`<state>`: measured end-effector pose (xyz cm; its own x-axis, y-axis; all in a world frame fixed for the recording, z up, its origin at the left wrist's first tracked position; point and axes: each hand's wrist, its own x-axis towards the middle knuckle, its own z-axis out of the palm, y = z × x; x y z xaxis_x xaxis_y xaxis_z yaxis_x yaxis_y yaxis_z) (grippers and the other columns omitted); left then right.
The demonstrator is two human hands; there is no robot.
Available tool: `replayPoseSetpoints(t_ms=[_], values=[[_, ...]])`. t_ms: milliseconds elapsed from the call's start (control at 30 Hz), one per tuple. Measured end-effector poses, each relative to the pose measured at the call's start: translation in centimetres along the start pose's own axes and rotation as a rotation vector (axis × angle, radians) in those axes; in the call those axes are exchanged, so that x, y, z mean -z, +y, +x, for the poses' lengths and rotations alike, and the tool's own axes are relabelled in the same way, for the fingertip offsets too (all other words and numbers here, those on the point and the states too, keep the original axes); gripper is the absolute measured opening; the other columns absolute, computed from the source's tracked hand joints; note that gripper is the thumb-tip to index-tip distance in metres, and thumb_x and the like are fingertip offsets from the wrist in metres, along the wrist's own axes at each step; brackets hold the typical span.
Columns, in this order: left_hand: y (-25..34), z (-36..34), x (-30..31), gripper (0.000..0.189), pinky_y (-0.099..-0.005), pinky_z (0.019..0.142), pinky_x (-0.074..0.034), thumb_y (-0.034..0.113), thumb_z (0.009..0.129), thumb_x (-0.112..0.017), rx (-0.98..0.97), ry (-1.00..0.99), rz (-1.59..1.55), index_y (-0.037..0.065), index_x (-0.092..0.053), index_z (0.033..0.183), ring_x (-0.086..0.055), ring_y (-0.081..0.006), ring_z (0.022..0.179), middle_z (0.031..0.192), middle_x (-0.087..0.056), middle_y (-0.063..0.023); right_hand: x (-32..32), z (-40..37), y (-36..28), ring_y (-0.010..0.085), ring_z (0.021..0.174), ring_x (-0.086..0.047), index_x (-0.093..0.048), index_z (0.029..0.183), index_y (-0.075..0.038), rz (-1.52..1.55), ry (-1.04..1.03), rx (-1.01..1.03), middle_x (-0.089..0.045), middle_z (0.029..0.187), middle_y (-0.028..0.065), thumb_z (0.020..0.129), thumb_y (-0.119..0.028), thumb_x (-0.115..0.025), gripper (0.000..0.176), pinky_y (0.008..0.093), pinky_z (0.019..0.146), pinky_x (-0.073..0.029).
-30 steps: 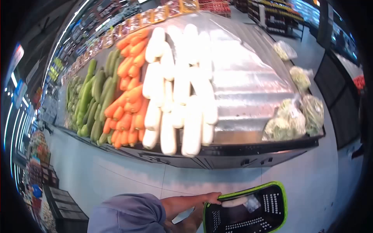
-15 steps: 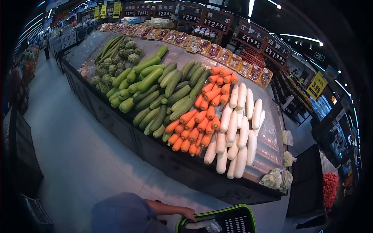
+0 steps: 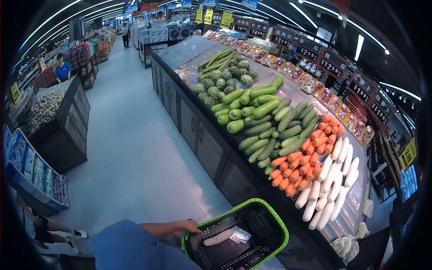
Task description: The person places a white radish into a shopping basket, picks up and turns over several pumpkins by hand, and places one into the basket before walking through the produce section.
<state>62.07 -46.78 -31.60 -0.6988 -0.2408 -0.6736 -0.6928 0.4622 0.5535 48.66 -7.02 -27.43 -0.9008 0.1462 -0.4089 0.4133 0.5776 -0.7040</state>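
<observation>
1. The left hand (image 3: 188,226) is clenching its grip on the near-left rim of the black plastic shopping basket with a green rim (image 3: 256,220), holding it level so that the long white radish in a clear bag (image 3: 219,237) is lying flat inside.
2. The right hand is not showing.
3. The basket's right edge is hanging near the dark produce bench (image 3: 198,139). The pale tiled floor (image 3: 130,148) is offering open room on the left.
</observation>
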Motion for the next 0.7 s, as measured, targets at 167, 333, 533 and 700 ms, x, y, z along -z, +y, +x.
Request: replayPoseSetpoints(t_ms=[167, 333, 533, 700], values=[[-9.7, -5.8, 5.8, 0.064, -0.0401, 0.092, -0.048, 0.048, 0.077, -0.067, 0.188, 0.246, -0.378, -0.007, -0.066, 0.110, -0.063, -0.0361, 0.108, 0.111, -0.065, -0.0274, -14.0, 1.5, -9.8, 0.0260, 0.075, -0.067, -0.055, 0.103, 0.006, 0.361, -0.286, 0.051, -0.066, 0.091, 0.0152, 0.059, 0.008, -0.059, 0.044, 0.0371, 0.069, -0.056], [-15.4, -11.4, 13.7, 0.059, -0.0404, 0.086, -0.050, 0.043, 0.073, -0.068, 0.323, 0.458, -0.601, -0.006, -0.067, 0.106, -0.066, -0.0352, 0.099, 0.103, -0.068, -0.0248, -27.8, -1.9, -23.3, 0.0213, 0.069, -0.063, -0.060, 0.098, 0.003, 0.114, -0.487, 0.248, -0.066, 0.084, 0.0090, 0.058, 0.007, -0.062, 0.040, 0.0323, 0.064, -0.052], [-30.2, -10.2, 21.7, 0.052, -0.0402, 0.082, -0.051, 0.037, 0.070, -0.070, 0.490, 0.719, -0.798, -0.006, -0.068, 0.100, -0.068, -0.0338, 0.091, 0.093, -0.070, -0.0224, -47.5, -7.7, -36.2, 0.0259, 0.084, -0.069, -0.065, 0.102, 0.001, -0.224, -0.656, 0.354, -0.071, 0.092, 0.0150, 0.061, -0.008, -0.069, 0.042, 0.0356, 0.079, -0.054], [-36.5, -11.4, 32.1, 0.046, -0.0370, 0.077, -0.051, 0.021, 0.074, -0.070, 0.598, 0.796, -1.012, -0.010, -0.063, 0.107, -0.068, -0.0254, 0.088, 0.094, -0.069, -0.0193, -62.1, -14.2, -45.8, 0.0321, 0.089, -0.069, -0.065, 0.110, 0.002, -0.368, -0.742, 0.523, -0.071, 0.095, 0.0203, 0.065, -0.019, -0.070, 0.050, 0.0394, 0.083, -0.052]])
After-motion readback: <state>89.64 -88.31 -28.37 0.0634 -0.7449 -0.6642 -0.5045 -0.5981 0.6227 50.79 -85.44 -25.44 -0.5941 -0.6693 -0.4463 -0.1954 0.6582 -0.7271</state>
